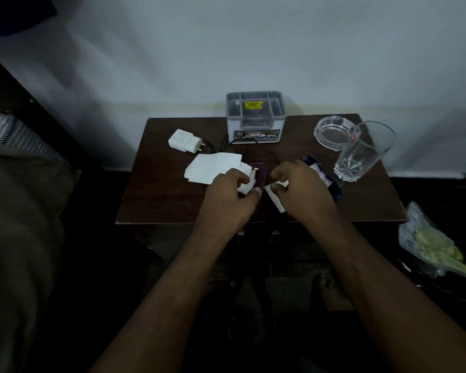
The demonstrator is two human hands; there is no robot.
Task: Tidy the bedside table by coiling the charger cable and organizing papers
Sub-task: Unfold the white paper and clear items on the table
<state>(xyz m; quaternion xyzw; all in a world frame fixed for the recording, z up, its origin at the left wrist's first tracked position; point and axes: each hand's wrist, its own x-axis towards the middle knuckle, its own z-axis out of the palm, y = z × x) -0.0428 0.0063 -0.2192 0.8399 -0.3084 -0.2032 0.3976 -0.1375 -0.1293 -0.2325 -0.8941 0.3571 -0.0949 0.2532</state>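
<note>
On the dark wooden bedside table point(172, 205), my left hand point(232, 192) pinches a small white paper slip point(246, 181) beside a dark maroon wallet-like object point(260, 172). My right hand point(299, 189) has its fingers curled on another white paper slip point(276, 197). A larger folded white paper point(210, 166) lies left of my hands. The white charger plug point(184, 141) sits at the back left, and its thin black cable point(237, 142) trails loosely behind the papers.
A grey compartment organizer box point(254, 117) stands at the table's back edge. A glass ashtray point(332, 133) and a tall drinking glass point(363, 152) are at the right. A blue and white wrapper point(323, 170) lies by my right hand. A plastic bag point(436, 246) lies off the table's right.
</note>
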